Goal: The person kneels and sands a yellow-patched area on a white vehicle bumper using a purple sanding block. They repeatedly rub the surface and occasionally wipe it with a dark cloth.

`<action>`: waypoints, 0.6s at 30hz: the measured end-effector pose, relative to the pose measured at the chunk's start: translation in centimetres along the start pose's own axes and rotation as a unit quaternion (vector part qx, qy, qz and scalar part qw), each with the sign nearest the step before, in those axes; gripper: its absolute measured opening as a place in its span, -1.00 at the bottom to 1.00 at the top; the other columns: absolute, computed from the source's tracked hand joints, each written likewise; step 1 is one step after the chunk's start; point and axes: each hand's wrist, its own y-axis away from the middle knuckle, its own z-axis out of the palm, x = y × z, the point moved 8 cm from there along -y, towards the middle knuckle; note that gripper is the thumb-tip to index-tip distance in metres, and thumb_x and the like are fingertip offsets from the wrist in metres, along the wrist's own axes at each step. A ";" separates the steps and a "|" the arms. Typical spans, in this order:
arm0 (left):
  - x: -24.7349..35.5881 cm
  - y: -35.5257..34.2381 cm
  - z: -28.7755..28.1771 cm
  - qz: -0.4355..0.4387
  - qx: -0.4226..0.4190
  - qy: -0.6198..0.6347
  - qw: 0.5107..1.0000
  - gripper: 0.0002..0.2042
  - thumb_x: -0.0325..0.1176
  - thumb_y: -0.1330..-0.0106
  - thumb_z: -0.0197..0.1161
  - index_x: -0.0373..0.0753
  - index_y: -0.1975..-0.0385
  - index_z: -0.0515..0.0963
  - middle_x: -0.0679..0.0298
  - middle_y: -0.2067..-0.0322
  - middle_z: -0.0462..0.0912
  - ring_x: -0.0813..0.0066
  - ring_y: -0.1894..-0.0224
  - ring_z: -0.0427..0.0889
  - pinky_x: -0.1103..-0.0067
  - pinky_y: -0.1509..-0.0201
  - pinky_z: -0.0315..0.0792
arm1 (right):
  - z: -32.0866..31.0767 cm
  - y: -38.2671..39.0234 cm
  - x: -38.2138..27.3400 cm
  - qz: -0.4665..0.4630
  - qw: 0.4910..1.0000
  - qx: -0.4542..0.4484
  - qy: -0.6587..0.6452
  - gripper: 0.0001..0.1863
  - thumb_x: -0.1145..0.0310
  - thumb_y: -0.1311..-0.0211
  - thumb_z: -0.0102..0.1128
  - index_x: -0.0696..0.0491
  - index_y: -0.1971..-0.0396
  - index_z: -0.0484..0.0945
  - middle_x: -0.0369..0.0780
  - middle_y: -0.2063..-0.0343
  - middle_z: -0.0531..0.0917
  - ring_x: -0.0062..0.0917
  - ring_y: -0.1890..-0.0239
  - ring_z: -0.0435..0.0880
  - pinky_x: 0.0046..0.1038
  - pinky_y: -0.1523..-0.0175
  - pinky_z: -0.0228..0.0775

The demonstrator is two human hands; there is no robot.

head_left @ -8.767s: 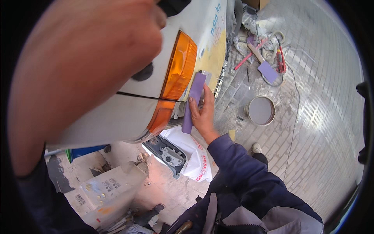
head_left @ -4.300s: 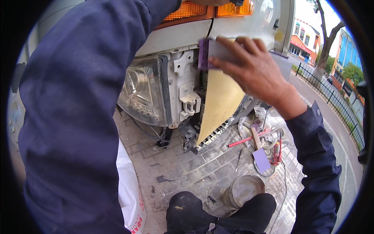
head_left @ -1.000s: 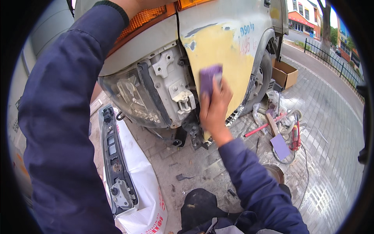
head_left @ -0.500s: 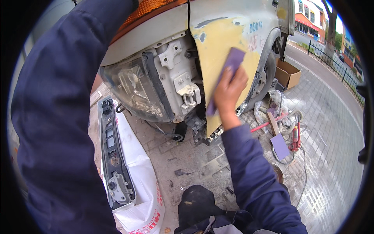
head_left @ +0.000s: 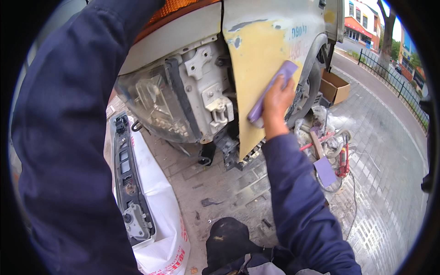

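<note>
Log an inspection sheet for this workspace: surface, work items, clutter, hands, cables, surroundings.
Surface: yellow patch on a pale vehicle panel, dark marks near its top.
Work items: purple block, slanting across the yellow patch.
Clutter: purple sheet, red tool and crumpled plastic on the paving.
Hands: right hand grips the purple block; left hand out of view.
Cables: thin dark line, probably a cable, on the paving.
Surroundings: cardboard box, fence, tree.

I see blue writing (head_left: 299, 31) above faint red writing (head_left: 299, 49) on the vehicle's panel (head_left: 293, 16), red print (head_left: 182, 254) on the white bag (head_left: 158, 190).
</note>
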 end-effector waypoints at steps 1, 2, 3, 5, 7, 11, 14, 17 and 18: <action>-0.1 0.0 0.0 -0.003 0.002 -0.004 1.000 -0.88 -0.44 -0.21 0.49 -0.12 0.27 0.74 0.36 0.23 0.72 0.28 -0.03 0.67 0.34 -0.16 0.57 | 0.3 1.5 -0.9 -0.056 0.997 -0.006 0.046 -0.50 0.13 -0.66 0.17 0.27 -0.27 0.56 0.23 -0.02 0.63 0.14 -0.14 0.57 -0.01 -0.33 0.38; -0.2 0.0 0.0 -0.003 0.000 -0.004 1.000 -0.88 -0.44 -0.22 0.49 -0.12 0.27 0.74 0.36 0.23 0.72 0.28 -0.03 0.67 0.34 -0.16 0.58 | 0.9 3.8 -1.5 -0.103 0.991 -0.010 0.089 -0.42 0.08 -0.68 0.19 0.26 -0.40 0.51 0.22 -0.18 0.60 0.07 -0.30 0.55 -0.11 -0.44 0.35; -0.1 0.0 0.1 0.000 -0.004 0.002 1.000 -0.88 -0.44 -0.22 0.50 -0.12 0.27 0.74 0.35 0.23 0.72 0.27 -0.02 0.68 0.34 -0.16 0.58 | 0.9 6.7 -3.3 -0.170 0.983 -0.017 0.075 -0.40 0.10 -0.68 0.22 0.25 -0.43 0.49 0.21 -0.23 0.55 0.06 -0.35 0.50 -0.12 -0.48 0.31; 0.1 0.0 0.0 0.007 0.002 -0.001 1.000 -0.88 -0.45 -0.22 0.50 -0.13 0.27 0.74 0.35 0.23 0.72 0.27 -0.02 0.67 0.34 -0.16 0.58 | 1.2 8.9 -4.0 -0.221 0.972 -0.037 0.073 -0.40 0.14 -0.65 0.27 0.26 -0.44 0.46 0.17 -0.25 0.52 0.01 -0.37 0.47 -0.14 -0.48 0.29; 0.3 0.1 0.0 0.012 0.007 0.006 1.000 -0.88 -0.45 -0.22 0.50 -0.13 0.27 0.74 0.34 0.23 0.71 0.27 -0.02 0.67 0.34 -0.16 0.58 | 1.1 6.6 -1.5 -0.204 0.978 -0.008 0.045 -0.41 0.14 -0.67 0.26 0.29 -0.41 0.48 0.18 -0.22 0.55 0.00 -0.34 0.51 -0.13 -0.46 0.32; 0.2 0.2 -0.3 0.007 0.014 0.016 1.000 -0.88 -0.45 -0.23 0.49 -0.13 0.26 0.74 0.34 0.22 0.71 0.27 -0.03 0.67 0.34 -0.18 0.58 | 1.7 0.2 4.3 0.029 0.994 -0.065 -0.077 -0.51 0.20 -0.64 0.22 0.31 -0.28 0.56 0.22 0.00 0.62 0.12 -0.10 0.54 0.00 -0.26 0.36; 0.0 0.1 -0.4 0.007 0.015 0.018 1.000 -0.87 -0.45 -0.24 0.49 -0.13 0.25 0.74 0.34 0.21 0.71 0.28 -0.04 0.66 0.34 -0.18 0.58 | 1.1 3.1 1.1 -0.157 0.987 0.018 0.030 -0.53 0.24 -0.62 0.24 0.29 -0.29 0.55 0.20 -0.07 0.61 0.09 -0.16 0.53 0.02 -0.28 0.34; 0.1 -0.1 0.0 0.002 -0.004 -0.005 1.000 -0.86 -0.47 -0.24 0.49 -0.14 0.24 0.74 0.33 0.20 0.72 0.27 -0.05 0.67 0.35 -0.18 0.58 | 0.9 8.8 -3.0 -0.253 0.967 -0.022 0.027 -0.46 0.31 -0.62 0.22 0.25 -0.45 0.45 0.16 -0.27 0.49 0.05 -0.35 0.39 0.03 -0.46 0.20; 0.3 -0.2 0.2 0.008 -0.004 0.003 1.000 -0.87 -0.47 -0.24 0.49 -0.14 0.24 0.74 0.33 0.21 0.72 0.28 -0.05 0.67 0.35 -0.18 0.58 | 1.1 9.0 -3.1 -0.240 0.969 -0.047 0.028 -0.45 0.30 -0.63 0.21 0.25 -0.46 0.44 0.18 -0.28 0.47 0.05 -0.36 0.37 0.02 -0.49 0.18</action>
